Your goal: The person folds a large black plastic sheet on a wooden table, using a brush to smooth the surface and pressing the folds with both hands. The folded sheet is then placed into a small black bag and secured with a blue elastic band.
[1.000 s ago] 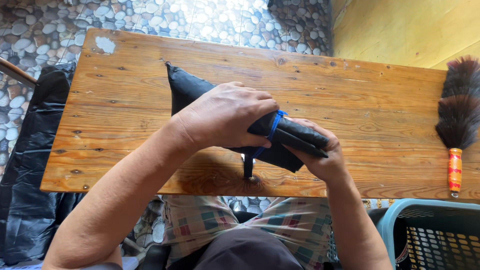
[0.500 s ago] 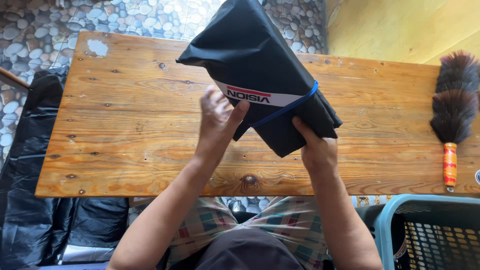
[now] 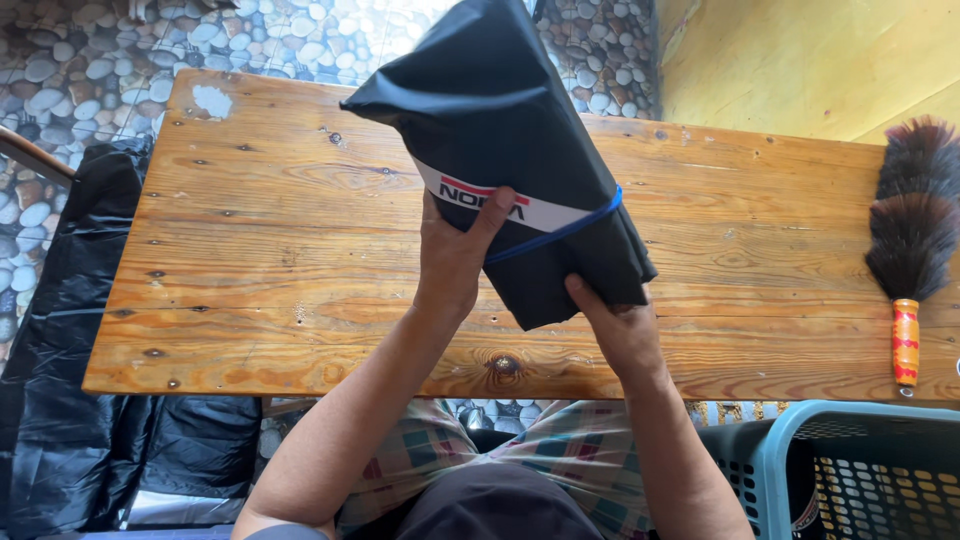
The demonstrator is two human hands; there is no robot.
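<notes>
home patio: pebble floor (image 3: pixel 80 60), wooden table (image 3: pixel 250 250), feather duster (image 3: pixel 910 240).

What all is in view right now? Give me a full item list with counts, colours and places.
folded bundle: 1, black with a white label strip, held up over the table's middle
elastic band: 1, blue, looped around the bundle's lower part
table: 1, brown wooden planks, across the frame
feather duster: 1, dark feathers with orange and red handle, on the table's right end
basket: 1, light blue rim with perforated wall, lower right beside the table
plastic sheeting: 1 heap, black, on the floor at left
pebble floor: grey and white stones, behind and left of the table
left hand: 1, fingers on the label strip
right hand: 1, under the bundle's lower end
</notes>
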